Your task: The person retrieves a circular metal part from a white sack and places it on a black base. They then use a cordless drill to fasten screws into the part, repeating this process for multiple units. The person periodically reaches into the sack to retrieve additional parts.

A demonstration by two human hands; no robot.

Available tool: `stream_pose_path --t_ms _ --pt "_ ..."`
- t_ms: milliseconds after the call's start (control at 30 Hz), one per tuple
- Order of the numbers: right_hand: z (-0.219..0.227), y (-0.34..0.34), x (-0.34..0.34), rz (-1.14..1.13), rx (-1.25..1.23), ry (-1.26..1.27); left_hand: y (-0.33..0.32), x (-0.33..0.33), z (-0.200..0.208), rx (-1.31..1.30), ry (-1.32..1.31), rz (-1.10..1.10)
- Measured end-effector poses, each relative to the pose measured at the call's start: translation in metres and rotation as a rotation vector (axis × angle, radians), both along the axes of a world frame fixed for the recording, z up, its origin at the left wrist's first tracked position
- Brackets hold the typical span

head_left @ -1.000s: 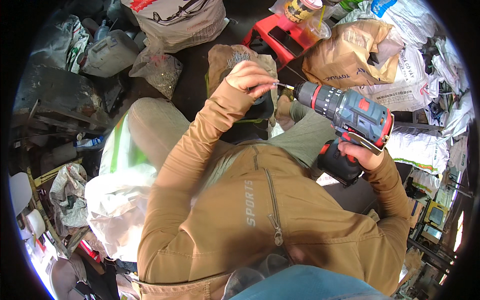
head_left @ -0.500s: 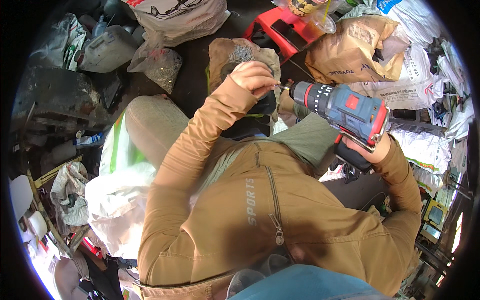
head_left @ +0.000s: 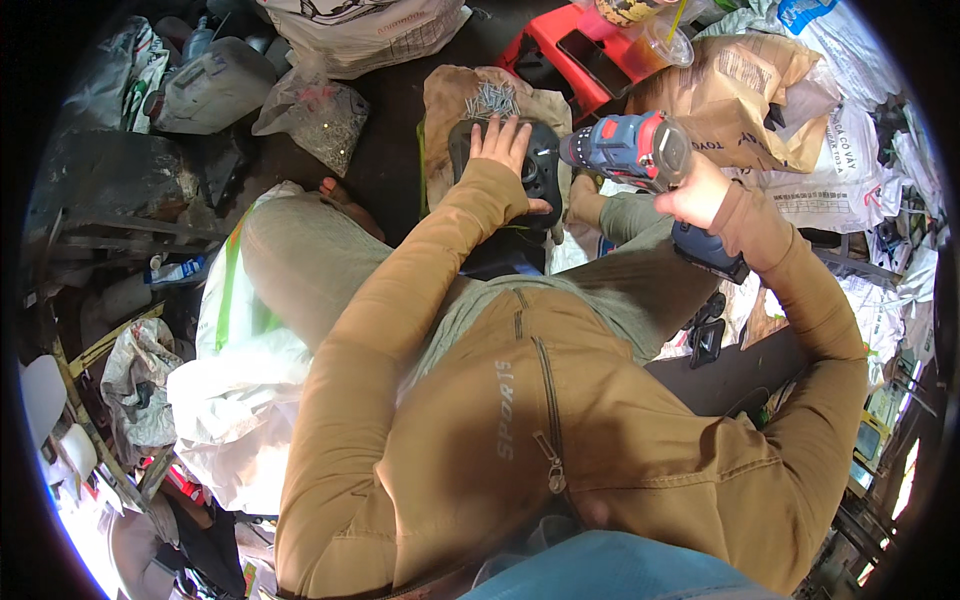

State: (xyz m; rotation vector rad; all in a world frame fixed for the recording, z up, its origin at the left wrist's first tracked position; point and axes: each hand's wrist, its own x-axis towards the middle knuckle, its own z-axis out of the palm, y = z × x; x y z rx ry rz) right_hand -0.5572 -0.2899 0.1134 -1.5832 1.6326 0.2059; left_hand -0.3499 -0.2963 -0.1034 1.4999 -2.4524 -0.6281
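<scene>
My left hand (head_left: pixel 503 155) lies with fingers spread on a black plastic part (head_left: pixel 541 160), pressing it from above. The part rests on a brown sheet (head_left: pixel 440 100) in front of me. Just beyond my fingertips, a loose pile of silvery screws (head_left: pixel 492 98) sits on the same sheet. My right hand (head_left: pixel 697 195) is wrapped round the grip of a blue and black cordless drill (head_left: pixel 620 145). The drill's chuck is at the right edge of the black part. I cannot make out its bit or whether it touches the part.
A red stool (head_left: pixel 540 50) with a phone (head_left: pixel 595 62) and a drink cup (head_left: pixel 665 45) stands at the far right. Beside it is a brown paper sack (head_left: pixel 730 90). A clear bag of small pieces (head_left: pixel 318 120) and a grey jug (head_left: pixel 215 88) lie at the left.
My left hand has left the drill's tip and come down flat on the black part. The drill has moved left and forward, its nose now beside the part.
</scene>
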Motion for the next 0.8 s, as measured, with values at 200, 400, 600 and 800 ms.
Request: stream_pose_path --t_ms 200,400,600,800 --pt "-0.022 -0.012 -0.008 0.042 -0.066 -0.022 -0.002 -0.002 -0.027 0.033 0.225 0.022" --pt "-0.049 -0.023 -0.018 0.173 -0.124 0.006 -0.002 -0.003 -0.033 0.038 0.345 0.027" --pt "-0.046 -0.036 -0.012 0.357 -0.139 0.056 -0.004 0.000 -0.035 0.030 0.425 0.013" --pt "-0.050 -0.048 -0.016 0.633 -0.238 0.019 -0.005 -0.001 -0.036 0.056 0.441 0.021"
